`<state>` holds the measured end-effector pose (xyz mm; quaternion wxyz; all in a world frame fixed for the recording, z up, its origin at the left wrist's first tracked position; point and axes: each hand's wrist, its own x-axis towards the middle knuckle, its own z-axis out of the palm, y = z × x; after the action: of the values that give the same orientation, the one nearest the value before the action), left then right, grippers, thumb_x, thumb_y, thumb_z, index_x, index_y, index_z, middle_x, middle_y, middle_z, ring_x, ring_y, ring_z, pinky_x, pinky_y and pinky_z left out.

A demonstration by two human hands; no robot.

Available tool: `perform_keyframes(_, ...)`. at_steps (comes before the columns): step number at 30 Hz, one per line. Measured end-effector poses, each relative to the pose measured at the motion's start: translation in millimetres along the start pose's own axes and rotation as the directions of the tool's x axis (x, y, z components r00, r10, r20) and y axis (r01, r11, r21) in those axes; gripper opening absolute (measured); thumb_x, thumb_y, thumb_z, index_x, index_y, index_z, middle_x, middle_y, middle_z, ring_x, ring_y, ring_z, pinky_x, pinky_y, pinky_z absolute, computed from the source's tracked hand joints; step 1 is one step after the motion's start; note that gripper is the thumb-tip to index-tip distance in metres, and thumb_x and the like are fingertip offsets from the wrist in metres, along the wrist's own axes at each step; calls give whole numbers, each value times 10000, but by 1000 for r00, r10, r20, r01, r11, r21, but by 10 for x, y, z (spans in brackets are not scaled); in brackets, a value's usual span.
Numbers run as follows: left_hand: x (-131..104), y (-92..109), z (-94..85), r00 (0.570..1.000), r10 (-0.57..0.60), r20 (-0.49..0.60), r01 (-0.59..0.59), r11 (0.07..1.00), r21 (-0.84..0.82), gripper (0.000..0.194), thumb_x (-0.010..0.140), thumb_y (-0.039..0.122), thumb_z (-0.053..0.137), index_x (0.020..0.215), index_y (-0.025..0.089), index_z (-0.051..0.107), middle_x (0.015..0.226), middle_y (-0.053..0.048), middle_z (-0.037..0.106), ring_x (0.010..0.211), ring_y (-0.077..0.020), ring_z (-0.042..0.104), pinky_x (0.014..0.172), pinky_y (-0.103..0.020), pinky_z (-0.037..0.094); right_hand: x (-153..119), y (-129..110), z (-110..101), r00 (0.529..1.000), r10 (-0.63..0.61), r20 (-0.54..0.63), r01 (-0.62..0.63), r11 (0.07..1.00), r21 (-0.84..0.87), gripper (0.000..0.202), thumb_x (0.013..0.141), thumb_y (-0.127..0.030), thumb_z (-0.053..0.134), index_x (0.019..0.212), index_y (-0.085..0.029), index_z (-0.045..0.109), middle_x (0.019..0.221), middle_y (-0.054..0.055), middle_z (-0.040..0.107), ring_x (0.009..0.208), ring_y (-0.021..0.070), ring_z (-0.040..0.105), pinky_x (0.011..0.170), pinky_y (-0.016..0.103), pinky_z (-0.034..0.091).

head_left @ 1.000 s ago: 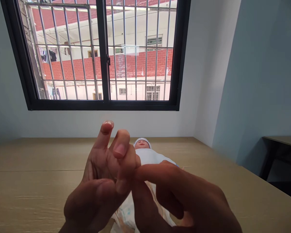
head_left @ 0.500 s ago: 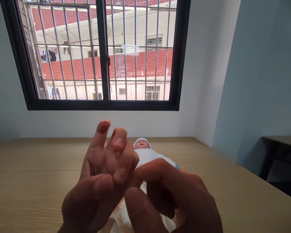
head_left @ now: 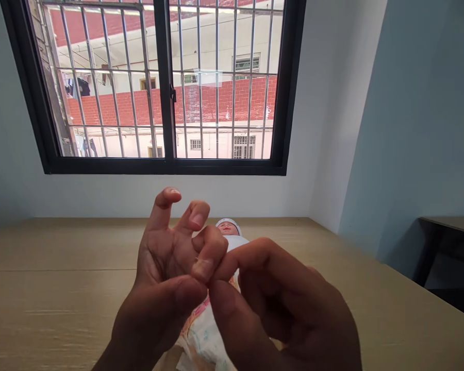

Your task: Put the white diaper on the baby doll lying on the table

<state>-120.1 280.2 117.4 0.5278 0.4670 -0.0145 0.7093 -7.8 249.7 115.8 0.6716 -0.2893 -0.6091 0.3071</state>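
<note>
My left hand (head_left: 174,268) is raised, palm towards me, its thumb pressed to a bent finger while the outer fingers stand curled and apart. Against those fingertips, my right hand (head_left: 282,304) pinches with thumb and forefinger. Whatever lies between the tips, if anything, is too small or hidden to make out. Behind the hands a baby doll (head_left: 228,228) in a white cap lies on its back on the wooden table. White cloth covers its upper body, mostly hidden by my hands. A white diaper-like piece with orange and pink print (head_left: 209,332) shows below.
The pale wooden table (head_left: 62,299) runs to the wall at the back. Above it is a black-framed window (head_left: 166,166) with metal bars outside. A dark piece of furniture (head_left: 448,252) stands beyond the table's right edge.
My left thumb has risen to meet the bent finger. My right thumb and forefinger have closed into a pinch against the left fingertips, uncovering more of the printed piece below.
</note>
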Motion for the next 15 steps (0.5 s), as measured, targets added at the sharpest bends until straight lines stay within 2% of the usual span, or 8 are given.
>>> perform_keyframes(4,37,-25,3,999,22,-46,-23,1000,-13,666,571,1,948,1062,268,587,840,101,655,560,-8,643,691,-81,574,-40,-76,24,995,88,-44,-91,994,-55,126,768,-234,726,678,-298,664,537,-67,272,488,101,269,422,196,295)
perform_keyframes(7,44,-32,25,997,44,-70,-44,999,7,660,557,27,968,1041,250,579,798,109,657,543,-15,647,636,-67,556,-55,-95,34,997,56,-58,-60,996,-65,129,782,-237,710,683,-311,675,537,-61,261,483,109,266,394,186,313)
perform_keyframes(12,20,-9,17,996,66,-62,-64,997,43,644,583,24,956,1048,247,569,761,120,683,522,-25,645,604,-63,559,-44,-82,54,996,23,-88,-31,995,-96,143,771,-229,731,667,-316,684,532,-64,268,459,99,290,362,191,259)
perform_keyframes(15,22,-8,4,996,78,-39,-76,996,57,583,585,14,932,992,215,567,710,116,687,514,-32,653,561,-54,554,-28,-47,106,990,-72,-122,60,993,-99,185,775,-199,696,628,-277,615,516,-77,218,441,89,220,344,194,186)
